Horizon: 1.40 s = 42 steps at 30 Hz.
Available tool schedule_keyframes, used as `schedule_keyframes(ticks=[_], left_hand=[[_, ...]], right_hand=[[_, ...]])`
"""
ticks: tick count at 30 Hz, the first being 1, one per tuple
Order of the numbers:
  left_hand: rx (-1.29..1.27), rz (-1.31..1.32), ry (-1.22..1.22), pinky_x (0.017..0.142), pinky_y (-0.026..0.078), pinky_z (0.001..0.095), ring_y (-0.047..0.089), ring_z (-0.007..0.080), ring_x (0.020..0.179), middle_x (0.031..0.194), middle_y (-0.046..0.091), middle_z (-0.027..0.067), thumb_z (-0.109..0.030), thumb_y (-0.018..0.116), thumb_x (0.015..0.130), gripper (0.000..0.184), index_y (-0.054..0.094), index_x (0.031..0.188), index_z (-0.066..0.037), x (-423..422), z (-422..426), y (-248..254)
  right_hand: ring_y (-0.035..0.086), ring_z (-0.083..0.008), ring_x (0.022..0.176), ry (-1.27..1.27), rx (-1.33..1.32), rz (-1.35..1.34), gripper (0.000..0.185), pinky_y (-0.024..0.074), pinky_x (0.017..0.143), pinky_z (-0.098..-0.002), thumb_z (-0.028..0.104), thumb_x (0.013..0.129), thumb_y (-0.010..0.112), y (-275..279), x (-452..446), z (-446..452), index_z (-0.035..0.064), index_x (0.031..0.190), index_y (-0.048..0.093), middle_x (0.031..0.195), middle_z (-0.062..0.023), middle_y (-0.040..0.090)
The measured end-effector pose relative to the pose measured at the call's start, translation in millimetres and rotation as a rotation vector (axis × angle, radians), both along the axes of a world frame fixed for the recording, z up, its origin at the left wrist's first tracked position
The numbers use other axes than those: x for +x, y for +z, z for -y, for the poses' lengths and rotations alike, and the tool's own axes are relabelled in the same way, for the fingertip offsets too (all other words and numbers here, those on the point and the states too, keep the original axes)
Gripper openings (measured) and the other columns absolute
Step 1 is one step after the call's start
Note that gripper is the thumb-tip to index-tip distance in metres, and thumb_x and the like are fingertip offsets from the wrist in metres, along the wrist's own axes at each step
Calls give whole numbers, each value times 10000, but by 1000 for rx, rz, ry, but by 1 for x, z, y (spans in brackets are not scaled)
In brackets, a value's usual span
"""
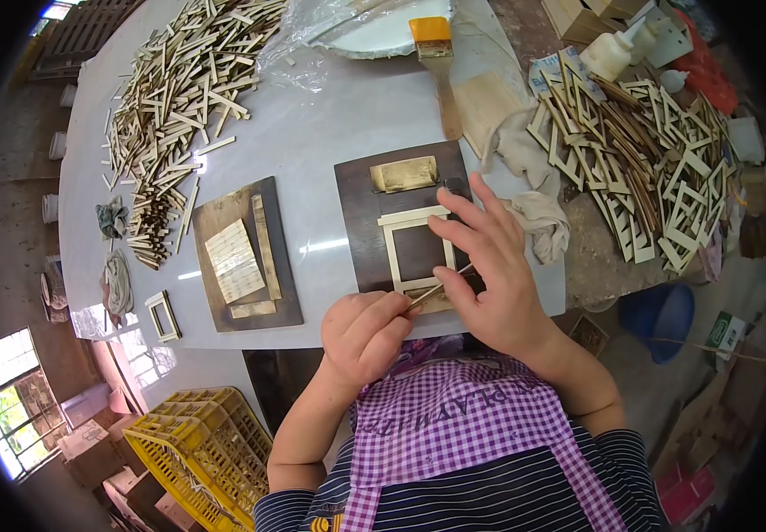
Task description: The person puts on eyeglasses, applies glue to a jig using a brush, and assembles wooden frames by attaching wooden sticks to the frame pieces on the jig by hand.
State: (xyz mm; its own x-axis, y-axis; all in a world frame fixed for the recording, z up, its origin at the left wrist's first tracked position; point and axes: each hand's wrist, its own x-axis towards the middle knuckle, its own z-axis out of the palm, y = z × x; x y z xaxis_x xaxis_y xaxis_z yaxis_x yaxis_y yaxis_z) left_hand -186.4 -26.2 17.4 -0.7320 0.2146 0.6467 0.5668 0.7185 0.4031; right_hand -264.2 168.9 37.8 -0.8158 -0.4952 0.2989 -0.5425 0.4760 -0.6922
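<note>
A dark board (355, 191) lies on the table in front of me, with a small pale wooden frame (393, 253) on it and a yellowish block (404, 175) above the frame. At the frame's lower edge my left hand (367, 335) pinches one end of a thin wooden strip (427, 294). My right hand (492, 266) hovers over the frame's right side with its fingers spread; the strip's other end passes by its thumb. Left of this, another dark board (287, 293) bears a panel of pale strips (233, 262).
Loose strips (175, 106) are heaped at the back left, finished frames (684, 195) at the right. A brush (441, 84), a cloth (538, 222) and glue bottles (607, 55) lie beyond my right hand. A yellow crate (197, 452) stands below the table's left edge.
</note>
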Motion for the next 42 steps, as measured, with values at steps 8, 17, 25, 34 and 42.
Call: schedule_keyframes(ticks=[8, 17, 25, 34, 42], left_hand=[[6, -47, -43, 591, 545, 318, 687, 225, 733, 901, 706, 86, 11, 837, 754, 287, 569, 828, -60, 0, 1, -2], [50, -4, -45, 577, 526, 318, 674, 231, 716, 892, 698, 87, 24, 840, 751, 303, 562, 837, -60, -2, -4, -4], [184, 155, 68, 572, 500, 318, 646, 241, 695, 869, 676, 97, 51, 824, 746, 278, 653, 944, -41, -9, -17, -6], [-32, 135, -26, 565, 483, 326, 630, 226, 704, 875, 646, 75, 31, 812, 747, 252, 697, 952, -60, -15, -22, -3], [-23, 76, -95, 563, 483, 325, 632, 216, 710, 897, 647, 63, 15, 820, 739, 264, 696, 955, -73, -20, -33, 0]], right_hand=[[373, -397, 1485, -114, 88, -106, 511, 308, 1153, -542, 38, 825, 723, -4, -10, -10, 59, 1325, 619, 1478, -142, 535], [483, -366, 1368, -237, 245, -262, 427, 371, 1095, -501, 24, 830, 717, -15, -22, -48, 48, 1251, 653, 1368, -132, 583], [603, -335, 1128, -267, 290, -318, 340, 451, 990, -497, 8, 819, 733, -30, -21, -73, 46, 1153, 678, 1202, -131, 637], [663, -308, 966, -77, 77, -390, 332, 553, 784, -359, -4, 803, 730, -14, -2, -72, 3, 1131, 676, 1154, -152, 645], [661, -315, 926, 102, 74, -270, 280, 558, 771, -388, -45, 780, 714, 0, 6, -48, -10, 1058, 729, 1113, -150, 642]])
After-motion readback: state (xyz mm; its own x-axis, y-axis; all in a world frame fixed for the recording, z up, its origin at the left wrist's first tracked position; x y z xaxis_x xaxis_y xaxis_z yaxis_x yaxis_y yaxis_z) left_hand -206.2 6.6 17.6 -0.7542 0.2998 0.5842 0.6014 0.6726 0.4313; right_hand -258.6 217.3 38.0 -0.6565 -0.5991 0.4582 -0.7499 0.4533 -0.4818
